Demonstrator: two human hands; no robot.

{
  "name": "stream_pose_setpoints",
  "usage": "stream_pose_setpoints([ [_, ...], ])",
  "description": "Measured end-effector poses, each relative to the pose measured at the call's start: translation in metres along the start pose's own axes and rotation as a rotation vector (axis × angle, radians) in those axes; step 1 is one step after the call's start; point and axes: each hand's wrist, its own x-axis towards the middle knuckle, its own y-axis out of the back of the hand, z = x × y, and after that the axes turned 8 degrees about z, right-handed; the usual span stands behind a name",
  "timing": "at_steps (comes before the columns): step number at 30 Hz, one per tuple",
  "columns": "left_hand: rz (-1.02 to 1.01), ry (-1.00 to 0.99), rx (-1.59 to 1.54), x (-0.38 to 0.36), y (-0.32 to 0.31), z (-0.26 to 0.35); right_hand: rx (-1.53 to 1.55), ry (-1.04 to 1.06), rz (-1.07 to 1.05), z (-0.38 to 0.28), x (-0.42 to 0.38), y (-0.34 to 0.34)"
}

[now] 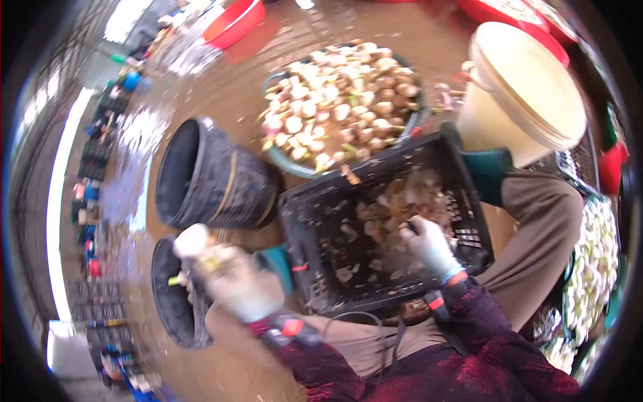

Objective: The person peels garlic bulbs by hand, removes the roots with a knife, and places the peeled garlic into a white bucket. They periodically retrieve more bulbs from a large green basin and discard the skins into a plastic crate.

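My left hand [234, 278], in a pale glove and blurred by motion, is at the lower black bucket [175, 328]. A round whitish bulb [192, 241] shows at its fingertips. My right hand [429, 244], also gloved, is over the black crate [325, 244], its fingers curled round something small and dark that I cannot make out. Peelings and scraps [395, 208] lie in the crate. Beyond the crate, a round green basin [278, 157] holds a heap of whitish bulbs [341, 100], several with green stem ends.
A larger black bucket [228, 177] leans at the left of the crate. At the upper right stands a cream bucket [469, 114]. Red basins [234, 23] are farther off. A net of peeled pieces [589, 268] lies at the right, beside my leg. The brown floor [268, 33] looks wet.
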Motion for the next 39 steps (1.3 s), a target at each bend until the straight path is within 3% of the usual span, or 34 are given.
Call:
stream_pose_setpoints([
  [2,-0.046,0.051,-0.497,0.019,-0.030,0.014,0.063,-0.077,-0.072,-0.012,0.001,0.006],
  [4,-0.372,0.236,-0.335,0.050,-0.051,-0.018,0.086,-0.030,-0.059,-0.009,0.003,-0.001],
  [5,-0.647,0.386,-0.348,0.061,-0.065,-0.052,0.083,-0.034,-0.070,-0.011,0.005,0.000],
  [6,-0.454,0.268,0.038,0.041,-0.099,-0.079,0.081,-0.042,-0.085,-0.013,0.005,0.002],
  [7,-0.724,0.634,-0.047,0.064,-0.110,-0.113,0.084,-0.025,-0.074,-0.008,0.005,0.000],
  [10,-0.783,0.555,0.682,0.073,-0.148,-0.214,0.084,-0.089,-0.102,-0.003,0.010,0.006],
  [12,-0.916,0.633,0.933,0.110,-0.145,-0.285,0.091,-0.113,-0.076,-0.003,0.015,0.006],
  [13,-1.070,0.796,0.797,0.151,-0.124,-0.332,0.143,-0.123,-0.069,-0.001,0.014,0.002],
  [14,-1.015,0.405,1.403,0.075,-0.169,-0.298,0.196,-0.116,-0.047,0.002,0.015,-0.002],
  [15,-1.361,0.050,1.718,0.108,-0.157,-0.335,0.177,-0.138,-0.078,0.006,0.014,-0.006],
  [16,-1.667,-0.431,1.706,0.144,-0.127,-0.380,0.154,-0.160,-0.107,0.008,0.015,-0.008],
  [17,-2.159,-0.837,1.353,0.142,-0.136,-0.370,0.170,-0.213,-0.127,-0.003,0.019,0.002],
  [18,-1.495,0.089,1.746,0.111,-0.150,-0.362,0.185,-0.266,-0.161,-0.011,0.022,0.008],
  [20,-1.513,-0.066,2.067,0.095,-0.162,-0.350,0.156,-0.227,-0.138,-0.003,0.020,-0.001],
  [22,-1.485,0.182,1.812,0.136,-0.126,-0.378,0.134,-0.197,-0.143,-0.008,0.022,0.005],
  [23,-1.450,0.008,1.896,0.093,-0.157,-0.336,0.150,-0.181,-0.137,-0.010,0.021,0.006],
  [24,-1.441,-0.004,1.895,0.088,-0.155,-0.334,0.167,-0.166,-0.138,-0.011,0.018,0.006],
  [26,-1.280,0.223,1.577,0.086,-0.148,-0.332,0.186,-0.154,-0.151,-0.009,0.014,0.004],
  [28,-1.340,0.166,1.528,0.094,-0.141,-0.342,0.135,-0.118,-0.139,-0.007,0.009,0.007],
  [30,-1.277,0.377,1.494,0.074,-0.158,-0.317,0.136,-0.088,-0.108,-0.005,0.006,0.007],
  [31,-1.293,0.385,1.505,0.060,-0.168,-0.301,0.146,-0.063,-0.084,-0.007,0.007,0.006],
  [32,-1.355,0.212,1.606,0.053,-0.175,-0.295,0.151,-0.042,-0.075,-0.010,0.010,0.007],
  [34,-1.189,0.445,1.273,0.053,-0.173,-0.288,0.137,0.008,-0.079,-0.016,0.009,0.013],
  [35,-1.192,0.435,1.270,0.048,-0.170,-0.280,0.139,0.016,-0.073,-0.020,0.008,0.018],
  [37,-0.975,0.410,0.945,0.023,-0.173,-0.245,0.216,0.113,0.063,-0.032,0.011,0.031],
  [38,-1.031,0.631,0.629,0.026,-0.156,-0.240,0.270,0.147,0.135,-0.027,0.012,0.028],
  [39,-1.045,0.580,0.607,0.008,-0.142,-0.224,0.223,0.164,0.098,-0.034,0.014,0.037],
])
